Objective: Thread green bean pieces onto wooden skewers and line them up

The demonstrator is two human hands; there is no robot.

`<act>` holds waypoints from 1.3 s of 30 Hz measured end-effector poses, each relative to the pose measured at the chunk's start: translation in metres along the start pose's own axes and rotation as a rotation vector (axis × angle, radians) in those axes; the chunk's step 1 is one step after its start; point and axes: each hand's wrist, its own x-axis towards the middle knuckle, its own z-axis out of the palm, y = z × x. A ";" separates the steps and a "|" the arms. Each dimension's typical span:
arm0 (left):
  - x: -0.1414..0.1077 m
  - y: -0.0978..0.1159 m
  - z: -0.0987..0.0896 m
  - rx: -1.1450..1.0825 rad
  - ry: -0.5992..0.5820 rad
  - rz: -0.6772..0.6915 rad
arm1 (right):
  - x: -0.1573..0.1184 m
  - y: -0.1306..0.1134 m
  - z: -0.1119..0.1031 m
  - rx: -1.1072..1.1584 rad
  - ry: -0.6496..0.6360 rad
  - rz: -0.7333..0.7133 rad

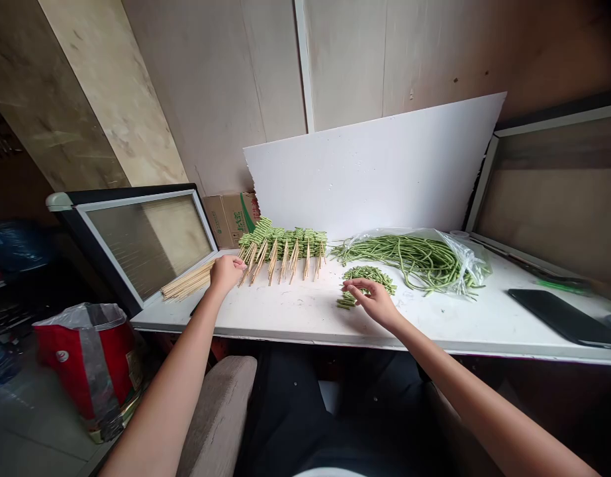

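Observation:
My left hand [226, 273] is over the left part of the table, its fingers curled together near the bundle of bare bamboo skewers [188, 283]. What lies between these fingertips, if anything, I cannot make out. To its right, skewers threaded with cut green bean pieces [290, 240] are lined up in stacked groups, their bare ends pointing towards me. My right hand [377, 303] hovers at the heap of cut green bean pieces [373, 273], fingers stretched out and thumb apart. A few cut pieces lie below its fingertips.
Long uncut beans [409, 255] spill from a clear plastic bag [467, 262] on the white table [295, 318]. A dark phone-like slab [558, 315] lies at right. A white board [375, 175], a cardboard box [230, 215] and framed panels [151, 232] stand around the edges.

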 end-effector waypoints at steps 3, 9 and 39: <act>0.015 0.002 0.004 0.018 -0.023 -0.021 | 0.000 0.004 0.002 0.018 -0.013 0.012; 0.038 0.007 0.023 0.038 -0.044 -0.072 | 0.001 0.007 0.001 0.046 -0.012 0.021; 0.109 0.104 0.101 -0.436 -0.378 -0.125 | -0.004 0.020 0.008 0.152 0.054 0.075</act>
